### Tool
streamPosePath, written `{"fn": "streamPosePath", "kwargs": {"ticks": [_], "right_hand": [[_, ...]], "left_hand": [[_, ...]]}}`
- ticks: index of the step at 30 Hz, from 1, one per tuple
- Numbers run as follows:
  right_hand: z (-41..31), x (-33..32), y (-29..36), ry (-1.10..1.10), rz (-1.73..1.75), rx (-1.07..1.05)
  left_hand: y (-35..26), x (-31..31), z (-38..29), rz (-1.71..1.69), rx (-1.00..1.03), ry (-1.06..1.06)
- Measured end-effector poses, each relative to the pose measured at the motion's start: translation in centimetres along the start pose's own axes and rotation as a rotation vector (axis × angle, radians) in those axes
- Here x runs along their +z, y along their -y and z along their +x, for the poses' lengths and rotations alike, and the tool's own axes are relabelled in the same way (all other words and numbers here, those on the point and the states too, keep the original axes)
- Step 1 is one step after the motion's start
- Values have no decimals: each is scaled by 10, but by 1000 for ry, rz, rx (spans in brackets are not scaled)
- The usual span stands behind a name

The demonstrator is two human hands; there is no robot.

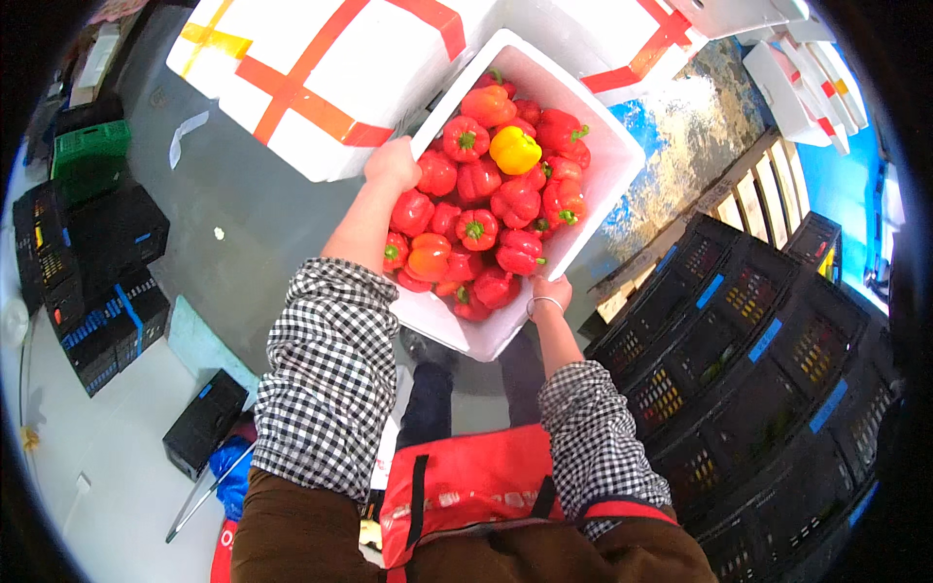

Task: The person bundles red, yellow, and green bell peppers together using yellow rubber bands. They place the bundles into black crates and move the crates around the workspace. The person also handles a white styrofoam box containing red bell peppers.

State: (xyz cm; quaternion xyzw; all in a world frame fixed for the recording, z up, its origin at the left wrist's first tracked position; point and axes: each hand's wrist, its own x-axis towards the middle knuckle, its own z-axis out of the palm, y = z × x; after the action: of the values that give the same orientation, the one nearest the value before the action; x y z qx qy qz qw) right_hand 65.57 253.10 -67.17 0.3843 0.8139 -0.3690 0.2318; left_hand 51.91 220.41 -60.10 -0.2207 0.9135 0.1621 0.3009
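Observation:
A white foam box full of red bell peppers is held tilted in front of me. One yellow bell pepper lies on top, and an orange-red one rests near the lower left. My left hand grips the box's left rim, its fingers partly hidden by the wall. On the lower right edge, my right hand, with a bracelet at the wrist, holds the box too. Taped white foam boxes stand just beyond.
Black plastic crates are stacked on the right beside a wooden pallet. More black crates and a green crate stand at the left. Foam pieces lean at the upper right. A small black crate sits lower left.

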Motion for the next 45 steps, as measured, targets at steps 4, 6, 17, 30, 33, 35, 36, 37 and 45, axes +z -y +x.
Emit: {"fn": "streamPosePath", "kwargs": {"ticks": [4, 6, 17, 30, 33, 35, 36, 37, 45], "right_hand": [[33, 34, 22, -30, -121, -18], [41, 50, 36, -39, -168, -41], [57, 55, 11, 243, 135, -405], [-123, 72, -172, 922, -761, -584], [-219, 156, -229, 1115, -868, -604], [-300, 214, -257, 1132, -1039, -739], [-328, 240, -278, 1117, -1142, -883], [-350, 262, -302, 1109, -1163, -972], [-438, 315, -402, 558, -1330, -1325]], "left_hand": [[-2, 6, 61, 1, 75, -91], [11, 24, 82, -53, 121, -167], [115, 196, -283, -477, -265, -155], [220, 471, -734, -830, -1772, 617], [241, 598, -798, -932, -1839, 476], [271, 648, -817, -1031, -1950, 358], [286, 679, -829, -1049, -1980, 299], [292, 727, -846, -976, -1982, 233], [339, 889, -863, -2439, -1653, -868]]}}
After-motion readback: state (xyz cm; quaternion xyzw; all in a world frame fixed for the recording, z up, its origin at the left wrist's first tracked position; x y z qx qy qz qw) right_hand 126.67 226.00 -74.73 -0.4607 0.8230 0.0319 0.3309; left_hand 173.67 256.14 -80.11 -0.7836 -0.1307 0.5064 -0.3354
